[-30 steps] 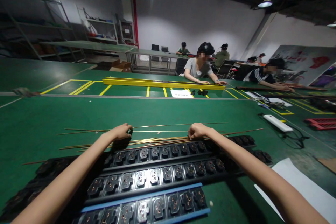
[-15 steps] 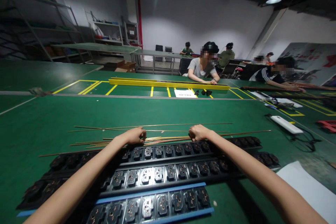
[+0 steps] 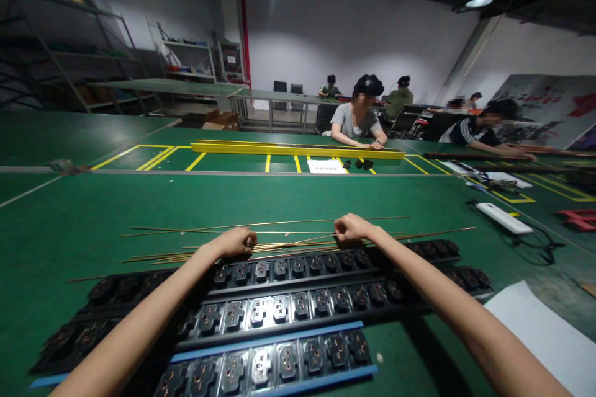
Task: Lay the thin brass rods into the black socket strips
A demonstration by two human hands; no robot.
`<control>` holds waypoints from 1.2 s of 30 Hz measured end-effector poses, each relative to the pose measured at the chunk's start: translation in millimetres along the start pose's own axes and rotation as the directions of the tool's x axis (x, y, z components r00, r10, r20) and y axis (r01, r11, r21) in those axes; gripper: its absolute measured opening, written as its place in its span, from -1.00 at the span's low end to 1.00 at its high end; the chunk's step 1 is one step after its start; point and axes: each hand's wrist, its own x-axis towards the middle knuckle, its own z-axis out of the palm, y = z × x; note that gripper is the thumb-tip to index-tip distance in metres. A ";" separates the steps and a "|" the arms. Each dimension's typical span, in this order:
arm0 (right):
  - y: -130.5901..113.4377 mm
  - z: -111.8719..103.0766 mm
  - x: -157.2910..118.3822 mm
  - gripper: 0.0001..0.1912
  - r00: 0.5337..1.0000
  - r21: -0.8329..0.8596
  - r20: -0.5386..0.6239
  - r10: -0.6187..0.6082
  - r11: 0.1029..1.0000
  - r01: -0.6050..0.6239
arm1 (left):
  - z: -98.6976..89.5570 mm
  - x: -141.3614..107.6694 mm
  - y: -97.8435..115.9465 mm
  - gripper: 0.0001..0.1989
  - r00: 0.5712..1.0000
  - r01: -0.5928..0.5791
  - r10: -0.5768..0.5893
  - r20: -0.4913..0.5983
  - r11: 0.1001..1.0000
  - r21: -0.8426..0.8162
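Note:
Several long thin brass rods [image 3: 293,246] lie across the green table, just beyond rows of black socket modules [image 3: 298,267]. My left hand [image 3: 238,242] is closed over the rods left of centre, its fingers curled round them. My right hand [image 3: 350,227] pinches a rod at the right part of the bundle, with the fingertips partly hidden. Two more rods cross loosely behind the hands. Nearest to me, a module row edged with blue strips [image 3: 288,360] lies below my left forearm.
A long yellow channel [image 3: 298,150] lies across the table, with a white paper label [image 3: 326,166] before it. At right are a white power strip [image 3: 503,218], cables and a white sheet [image 3: 542,335]. Co-workers sit opposite.
My right hand has risen slightly with the rod at its fingertips. My left hand stays almost where it was, and the whole view has shifted a little.

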 end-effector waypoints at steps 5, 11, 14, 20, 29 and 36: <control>6.4 1.0 -0.2 -0.82 0.996 0.185 -0.085 0.010 0.983 0.006 | -2.0 -1.9 0.3 -0.75 1.000 0.001 -0.001 -0.007 1.000 -0.003; 14.4 5.2 3.7 -0.80 0.983 0.310 -0.179 0.045 0.951 0.013 | -1.7 -6.0 4.4 -0.73 0.999 0.026 -0.026 -0.031 1.000 0.004; 15.7 8.4 8.9 -0.79 0.975 0.320 -0.213 0.065 0.947 0.007 | -0.7 -7.4 6.7 -0.74 0.997 0.055 -0.055 -0.052 0.998 0.013; 10.3 17.6 20.2 -0.82 0.987 0.270 -0.144 0.067 0.963 -0.026 | 1.8 -3.3 3.5 -0.84 0.998 0.067 -0.067 -0.008 0.998 0.003; -2.0 18.4 18.6 -0.80 0.995 0.099 -0.035 0.096 0.991 -0.093 | 4.2 -0.3 -1.2 -0.60 0.998 0.067 -0.067 -0.006 0.998 -0.006; 29.3 -9.7 -12.5 -0.83 0.982 0.035 0.117 0.149 0.987 -0.154 | 2.0 3.1 1.5 -0.47 0.997 0.076 -0.076 0.014 0.997 -0.003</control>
